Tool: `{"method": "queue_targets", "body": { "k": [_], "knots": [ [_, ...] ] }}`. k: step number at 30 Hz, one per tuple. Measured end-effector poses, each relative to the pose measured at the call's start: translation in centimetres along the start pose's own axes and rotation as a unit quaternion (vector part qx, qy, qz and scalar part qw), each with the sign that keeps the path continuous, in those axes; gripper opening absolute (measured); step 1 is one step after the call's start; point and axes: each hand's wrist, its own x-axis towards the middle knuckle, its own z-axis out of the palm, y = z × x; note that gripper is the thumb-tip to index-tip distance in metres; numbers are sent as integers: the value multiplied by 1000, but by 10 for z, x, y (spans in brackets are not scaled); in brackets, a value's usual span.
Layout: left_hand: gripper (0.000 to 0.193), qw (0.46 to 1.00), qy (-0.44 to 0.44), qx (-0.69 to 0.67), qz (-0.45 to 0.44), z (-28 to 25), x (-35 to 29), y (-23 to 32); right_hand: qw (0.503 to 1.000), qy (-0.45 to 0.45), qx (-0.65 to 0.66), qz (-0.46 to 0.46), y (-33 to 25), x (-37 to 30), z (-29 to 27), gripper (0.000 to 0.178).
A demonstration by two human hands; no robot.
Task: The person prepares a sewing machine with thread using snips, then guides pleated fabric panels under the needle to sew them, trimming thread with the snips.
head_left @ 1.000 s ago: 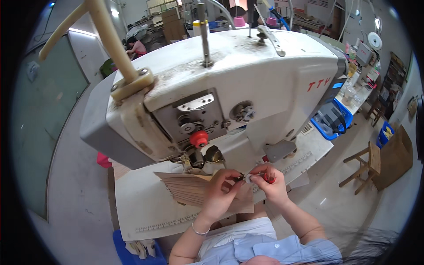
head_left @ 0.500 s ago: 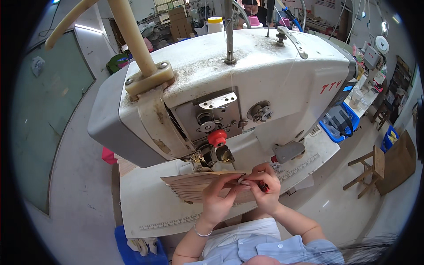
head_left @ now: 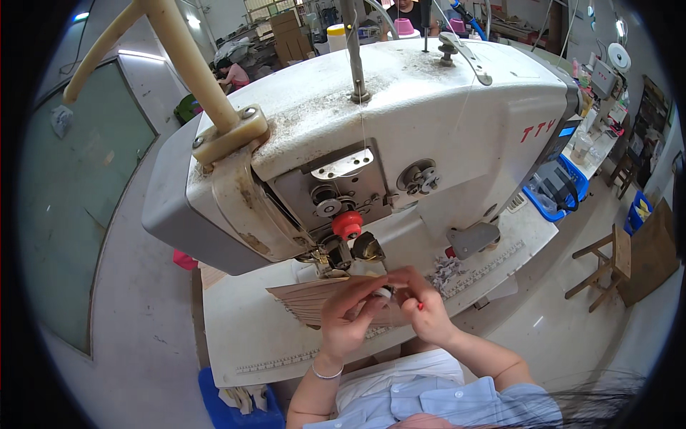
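My left hand [head_left: 344, 318] is closed, its fingertips and thumb pinching a small round whitish-silver piece [head_left: 384, 292]. Right beside it my right hand [head_left: 427, 313] is curled shut around a small red-tipped tool [head_left: 420, 306], mostly hidden in the palm; its kind does not show. The right fingertips meet the round piece or come very close to it. Behind the left hand lies a tan striped panel [head_left: 304, 299] with dark lines, one edge near the needle area of a large white sewing machine [head_left: 457, 121]. A red knob [head_left: 347, 225] sits on the machine's head.
The white table [head_left: 236, 322] carries ruler tape [head_left: 279, 362] along its front edge. Thread scraps [head_left: 446, 275] lie by a grey lever part [head_left: 475, 239]. A blue basket [head_left: 564, 189] stands right, a wooden stool [head_left: 604, 264] beyond. A blue bin [head_left: 239, 407] sits lower left. People work behind.
Both hands have shifted slightly, and the right fingers have curled more over the red tool. The round piece shows more plainly. The whole view has tilted a little.
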Motion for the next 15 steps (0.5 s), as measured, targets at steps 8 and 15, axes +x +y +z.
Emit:
{"method": "queue_targets", "body": {
  "k": [8, 15],
  "knots": [
    [28, 993, 2, -101, -62, -14, 2, 0, 991, -124, -32, 45, -1, -8, -9, 31],
    [23, 1000, 4, -21, -2, -12, 7, 6, 980, -85, 57, 171, -15, -4, 4, 27]
  ]
}}
